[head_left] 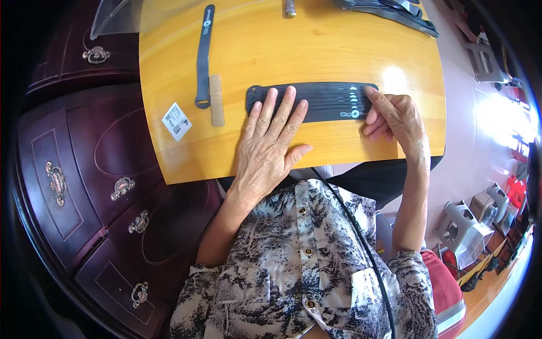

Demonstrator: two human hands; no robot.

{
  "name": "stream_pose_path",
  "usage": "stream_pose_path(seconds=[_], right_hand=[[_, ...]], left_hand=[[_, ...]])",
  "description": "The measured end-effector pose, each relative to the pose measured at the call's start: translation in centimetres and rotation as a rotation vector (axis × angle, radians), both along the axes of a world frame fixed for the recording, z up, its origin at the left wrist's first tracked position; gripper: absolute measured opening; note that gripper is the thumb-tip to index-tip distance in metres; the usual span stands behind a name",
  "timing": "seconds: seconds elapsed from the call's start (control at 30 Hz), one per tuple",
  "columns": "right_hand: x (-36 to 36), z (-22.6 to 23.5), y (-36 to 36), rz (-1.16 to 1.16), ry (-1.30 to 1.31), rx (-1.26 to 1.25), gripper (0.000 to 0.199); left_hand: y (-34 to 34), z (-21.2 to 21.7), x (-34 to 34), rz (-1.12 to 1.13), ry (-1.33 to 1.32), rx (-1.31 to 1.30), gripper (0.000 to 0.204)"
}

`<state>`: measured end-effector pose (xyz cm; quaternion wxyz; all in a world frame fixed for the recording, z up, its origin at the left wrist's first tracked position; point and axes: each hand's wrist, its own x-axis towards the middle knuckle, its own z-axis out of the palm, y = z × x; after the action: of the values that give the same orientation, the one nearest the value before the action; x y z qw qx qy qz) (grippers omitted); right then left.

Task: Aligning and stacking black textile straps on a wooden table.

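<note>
On the wooden table, a row of overlapping black straps (322, 96) lies lengthwise in front of me, with a rounded, holed end at the left. My left hand (268, 127) rests flat across their left part, fingers stretched out and spread. At the right end of the straps, my right hand (395, 116) has its fingers curled, with thumb and forefinger closed at the straps' upper corner. A single black strap (203, 56) lies apart on the left. Beside its lower end is a flat brown strip (217, 101).
A white label (176, 121) sits near the table's left edge. A heap of black straps (395, 12) and a small cylindrical object (290, 8) lie at the far side. Clear plastic (116, 17) stands at the far left. Dark drawers (62, 175) flank the table; grey stools (460, 226) stand right.
</note>
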<state>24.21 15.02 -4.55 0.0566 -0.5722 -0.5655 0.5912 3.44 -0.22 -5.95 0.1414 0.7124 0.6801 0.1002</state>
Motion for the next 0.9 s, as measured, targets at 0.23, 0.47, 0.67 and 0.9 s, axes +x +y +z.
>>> stream_pose_path(seconds=[0.23,0.47,0.67,0.9], right_hand=[[-0.5,0.6,-0.3,0.004,-0.088,-0.004,0.051],[-0.6,1.0,-0.8,-0.004,-0.04,0.055,0.052],[-1.1,1.0,-0.4,0.12,-0.188,0.274,0.052],[-9.0,3.4,-5.6,0.508,-0.11,0.803,0.037]], left_hand=[[-2.8,0.6,-2.1,-0.038,0.007,-0.063,0.081],[-4.8,0.8,-2.2,0.066,-0.016,-0.045,0.089],[-4.6,0.9,-2.7,0.07,-0.106,0.028,0.077],[-3.9,1.5,-6.6,0.513,-0.14,0.439,0.031]])
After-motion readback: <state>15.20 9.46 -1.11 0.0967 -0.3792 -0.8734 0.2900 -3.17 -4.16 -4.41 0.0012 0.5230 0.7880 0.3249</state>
